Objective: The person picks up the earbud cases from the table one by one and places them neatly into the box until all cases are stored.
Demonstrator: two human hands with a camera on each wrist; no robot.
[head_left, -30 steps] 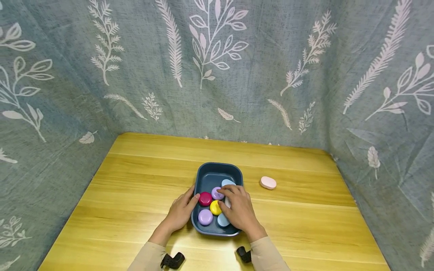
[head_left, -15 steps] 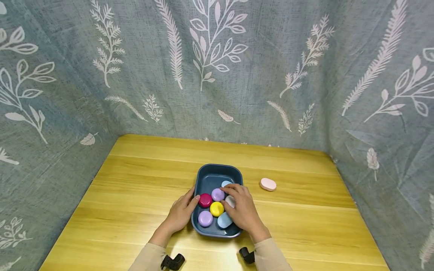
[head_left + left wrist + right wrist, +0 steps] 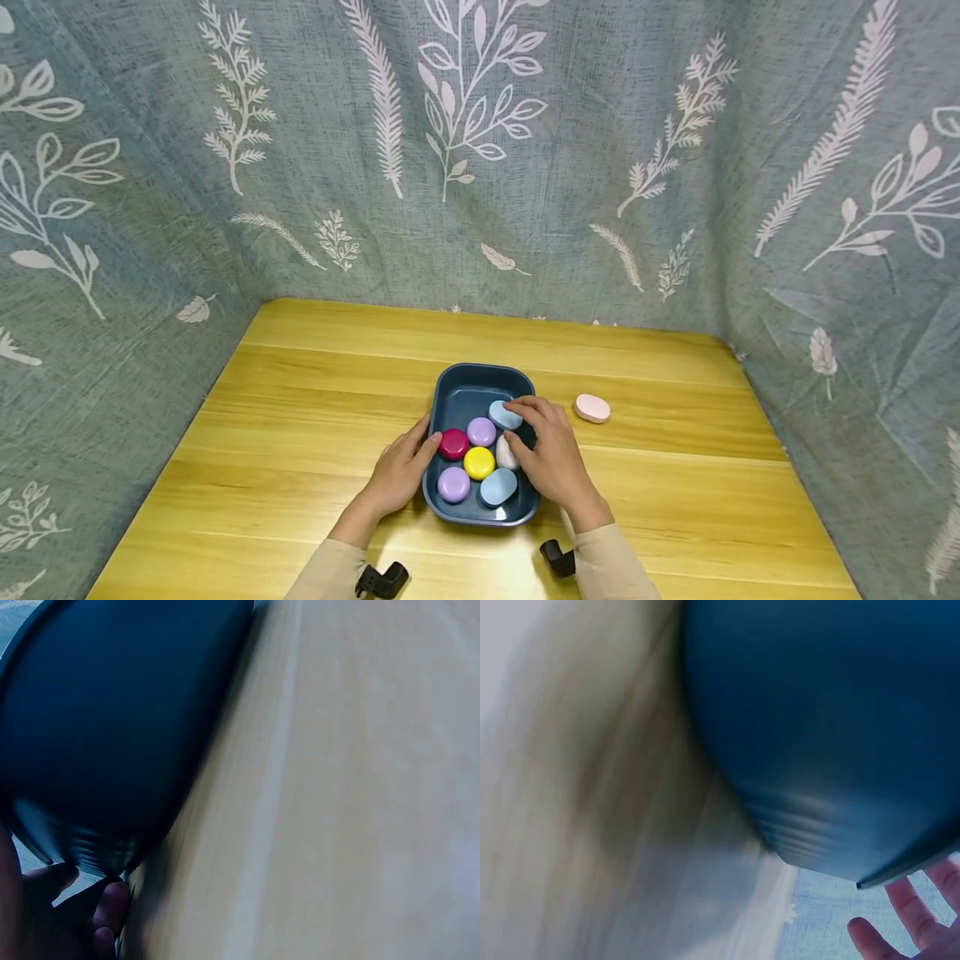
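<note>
A dark blue tray (image 3: 468, 377) stands on the table, holding several smooth soap-like pieces. My left hand (image 3: 397, 467) grips its left side, thumb over the rim; in the left wrist view its fingers (image 3: 111, 907) lie against the outer wall. Over the right rim hovers my right hand (image 3: 555, 458), fingers spread apart above a light blue oval piece (image 3: 501, 416) and thumb at a whitish piece (image 3: 506, 450). Whether they touch is unclear. Beside these lie a crimson piece (image 3: 453, 444), a yellow piece (image 3: 479, 463), two lilac pieces (image 3: 453, 485) and another light blue oval (image 3: 498, 487).
A pale pink oval piece (image 3: 592, 408) lies on the wooden table (image 3: 322, 375), right of the tray. A patterned grey-blue curtain (image 3: 480, 225) hangs behind and at both sides of the table.
My right hand has drawn back to the right, from over the middle of the tray to its right rim, uncovering both light blue pieces. The left hand keeps its place on the tray.
</note>
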